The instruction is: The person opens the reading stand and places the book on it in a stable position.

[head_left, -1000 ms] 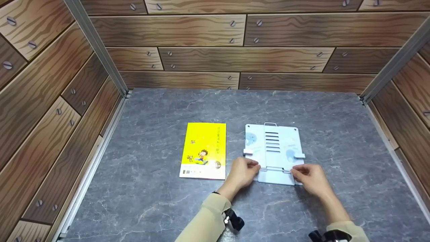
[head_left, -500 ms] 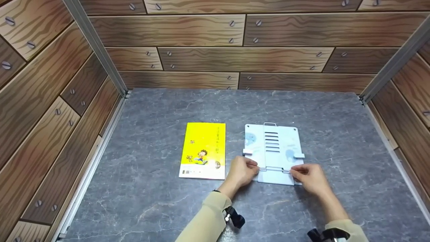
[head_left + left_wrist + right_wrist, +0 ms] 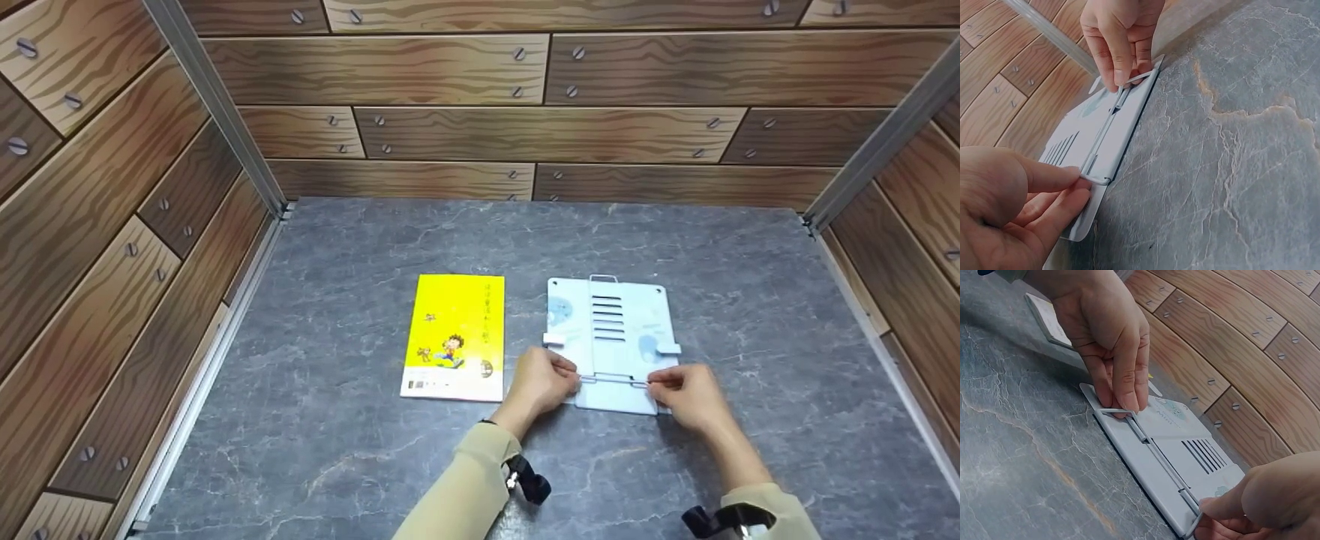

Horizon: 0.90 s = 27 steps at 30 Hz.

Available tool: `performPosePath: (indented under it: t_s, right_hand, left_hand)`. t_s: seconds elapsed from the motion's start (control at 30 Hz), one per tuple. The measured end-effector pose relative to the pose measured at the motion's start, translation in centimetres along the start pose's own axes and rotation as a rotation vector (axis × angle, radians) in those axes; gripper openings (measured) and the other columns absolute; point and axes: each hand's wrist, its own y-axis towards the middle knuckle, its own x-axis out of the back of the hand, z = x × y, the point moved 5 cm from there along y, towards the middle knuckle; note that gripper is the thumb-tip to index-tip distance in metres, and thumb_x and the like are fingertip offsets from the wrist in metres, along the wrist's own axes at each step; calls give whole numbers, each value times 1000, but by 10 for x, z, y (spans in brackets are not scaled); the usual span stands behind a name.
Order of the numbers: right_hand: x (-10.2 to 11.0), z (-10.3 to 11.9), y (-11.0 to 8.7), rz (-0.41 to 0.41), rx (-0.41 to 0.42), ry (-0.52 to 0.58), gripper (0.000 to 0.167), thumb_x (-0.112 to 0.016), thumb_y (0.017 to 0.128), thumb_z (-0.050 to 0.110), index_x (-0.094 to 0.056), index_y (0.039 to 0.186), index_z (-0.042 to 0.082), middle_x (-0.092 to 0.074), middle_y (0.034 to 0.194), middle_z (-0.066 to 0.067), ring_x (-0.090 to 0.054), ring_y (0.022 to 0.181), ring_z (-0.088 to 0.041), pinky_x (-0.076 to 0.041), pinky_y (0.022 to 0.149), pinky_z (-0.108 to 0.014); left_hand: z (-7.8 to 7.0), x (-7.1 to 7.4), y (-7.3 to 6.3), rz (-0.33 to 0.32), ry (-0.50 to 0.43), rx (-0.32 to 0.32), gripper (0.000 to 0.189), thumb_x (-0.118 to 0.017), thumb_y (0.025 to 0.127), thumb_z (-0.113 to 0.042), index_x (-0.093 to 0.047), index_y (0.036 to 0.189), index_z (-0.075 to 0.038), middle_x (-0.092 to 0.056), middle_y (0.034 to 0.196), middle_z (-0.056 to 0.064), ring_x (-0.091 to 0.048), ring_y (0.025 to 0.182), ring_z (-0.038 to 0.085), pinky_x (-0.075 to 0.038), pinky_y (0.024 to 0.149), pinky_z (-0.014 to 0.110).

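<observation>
A pale blue-white book stand (image 3: 609, 358) with a row of slots lies flat on the grey marbled tabletop. Along its near end runs a U-shaped wire bar (image 3: 1166, 464). My left hand (image 3: 541, 379) pinches the left corner of this bar between thumb and fingers, and my right hand (image 3: 694, 397) pinches the right corner. In the left wrist view the bar stands slightly raised off the panel, its ends at the stand's near edge. Two small white clips, a left clip (image 3: 553, 339) and a right clip (image 3: 668, 349), jut from the sides of the stand.
Left of the stand lies a yellow book (image 3: 457, 315) with a cartoon child on its cover, close to my left hand. Wood-patterned walls (image 3: 450, 135) with metal corner posts (image 3: 225, 105) enclose the tabletop (image 3: 337, 465) at the back and both sides.
</observation>
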Motion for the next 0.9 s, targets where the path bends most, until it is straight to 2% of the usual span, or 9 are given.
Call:
performPosePath:
  t_s: [0.17, 0.57, 0.9]
  right_hand:
    - [-1, 2, 1, -1, 4, -36, 12, -69, 94, -8, -74, 102, -15, -74, 87, -16, -66, 75, -19, -53, 59, -24]
    - [-4, 4, 3, -47, 3, -81, 11, -66, 91, -13, -75, 96, -13, -71, 83, -13, -59, 70, -18, -48, 56, -23]
    - [-6, 6, 3, -52, 17, -121, 13, -62, 85, -13, -73, 91, -10, -66, 78, -9, -58, 70, -19, -47, 59, -25]
  left_hand:
    - [0, -2, -2, 1, -37, 11, 15, -85, 79, 5, -79, 89, -4, -71, 71, -6, -67, 66, 6, -59, 65, 22]
    - [4, -4, -3, -29, -104, -18, 17, -84, 79, 9, -80, 90, -3, -73, 72, -5, -70, 67, 5, -60, 67, 21]
    - [3, -5, -2, -3, -125, -15, 19, -85, 77, 10, -80, 94, 0, -74, 75, -3, -70, 70, 6, -60, 69, 21]
